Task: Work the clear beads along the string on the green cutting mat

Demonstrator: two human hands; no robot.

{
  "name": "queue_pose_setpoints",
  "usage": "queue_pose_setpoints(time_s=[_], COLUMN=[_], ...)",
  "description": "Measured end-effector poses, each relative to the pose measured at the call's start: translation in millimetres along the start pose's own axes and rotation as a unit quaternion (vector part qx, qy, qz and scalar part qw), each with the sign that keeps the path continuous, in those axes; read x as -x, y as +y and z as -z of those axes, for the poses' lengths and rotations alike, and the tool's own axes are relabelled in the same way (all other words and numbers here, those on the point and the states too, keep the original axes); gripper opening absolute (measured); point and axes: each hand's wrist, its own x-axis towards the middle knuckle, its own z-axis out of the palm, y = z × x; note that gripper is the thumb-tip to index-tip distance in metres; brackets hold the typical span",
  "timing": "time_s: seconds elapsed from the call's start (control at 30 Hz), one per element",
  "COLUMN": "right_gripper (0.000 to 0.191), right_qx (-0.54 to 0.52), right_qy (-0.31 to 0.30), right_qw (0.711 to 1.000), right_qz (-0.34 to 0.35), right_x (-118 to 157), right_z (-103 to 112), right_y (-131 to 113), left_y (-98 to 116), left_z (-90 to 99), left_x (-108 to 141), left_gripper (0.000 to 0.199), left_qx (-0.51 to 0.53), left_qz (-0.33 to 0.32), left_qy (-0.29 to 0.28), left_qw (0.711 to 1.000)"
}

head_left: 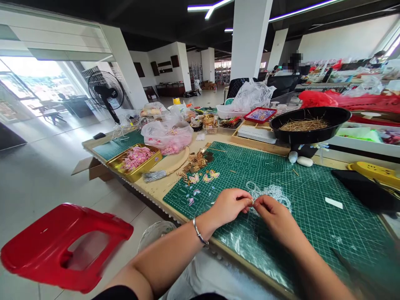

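Left hand (pixel 230 205) and right hand (pixel 274 213), fingers pinched round a tiny pale piece (pixel 252 202), meet beside clear, tangled strands (pixel 276 194).

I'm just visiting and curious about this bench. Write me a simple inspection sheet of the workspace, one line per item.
Surface: green gridded cutting mat on a wooden table.
Job's things: a tiny pale piece at the fingertips, too small to identify; a clear, tangled strand just beyond.
Clutter: butterfly pieces, gold-coloured pieces, pink flowers in a gold tray, black bowl of thin sticks.
Grippers: none, just bare hands; left hand and right hand pinch close together.
Cables: none certain; thin dark shapes by the yellow object are unclear.
Surroundings: red stool and standing fan at left; more worktables behind.
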Motion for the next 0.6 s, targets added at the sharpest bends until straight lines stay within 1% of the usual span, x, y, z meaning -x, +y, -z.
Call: queue_pose_setpoints(time_s=[0.07,0.13,0.17,0.23,0.33,0.4,0.43,0.47,0.5,0.53,0.6], right_gripper=[0.022,0.021,0.021,0.021,0.02,0.019,0.02,0.02,0.02,0.019,0.016], right_qx=[-0.086,-0.167,-0.192,-0.2,-0.155,-0.149,-0.165,-0.199,-0.247,-0.302,-0.406], right_qy=[-0.033,-0.068,-0.075,-0.062,-0.011,0.005,0.009,0.006,-0.004,-0.018,-0.043], right_qw=[0.995,0.98,0.974,0.973,0.986,0.988,0.985,0.977,0.964,0.944,0.896], right_qz=[-0.025,-0.08,-0.098,-0.093,-0.052,-0.049,-0.059,-0.077,-0.102,-0.13,-0.172], right_x=[-0.9,-0.8,-0.8,-1.3,-3.2,-4.2,-4.4,-4.3,-4.1,-3.8,-3.3], right_z=[1.8,3.2,3.6,3.9,4.5,6.2,7.5,8.9,10.3,11.6,13.5], right_y=[-0.7,-1.5,-1.7,-1.9,-1.7,-1.8,-2.0,-2.3,-2.9,-3.6,-5.5], left_y=[0.8,2.1,2.9,4.6,6.1,5.6,4.9,4.1,3.2,2.3,0.9], left_z=[-1.2,-2.0,-2.1,-1.1,4.5,11.5,15.7,20.1,24.2,27.9,32.9], left_x=[1.0,2.5,3.3,4.8,5.3,4.2,3.4,2.5,1.7,1.1,0.4], left_gripper=[0.012,0.013,0.013,0.013,0.014,0.014,0.014,0.014,0.014,0.015,0.016], left_qx=[-0.023,-0.033,-0.035,-0.038,-0.058,-0.077,-0.086,-0.095,-0.105,-0.121,-0.166], left_qz=[-0.026,-0.038,-0.039,-0.036,-0.035,-0.037,-0.036,-0.031,-0.023,-0.015,-0.007], left_qy=[-0.004,-0.009,-0.006,0.004,0.015,0.029,0.038,0.046,0.053,0.057,0.058], left_qw=[0.999,0.999,0.999,0.999,0.998,0.996,0.995,0.994,0.993,0.991,0.984])
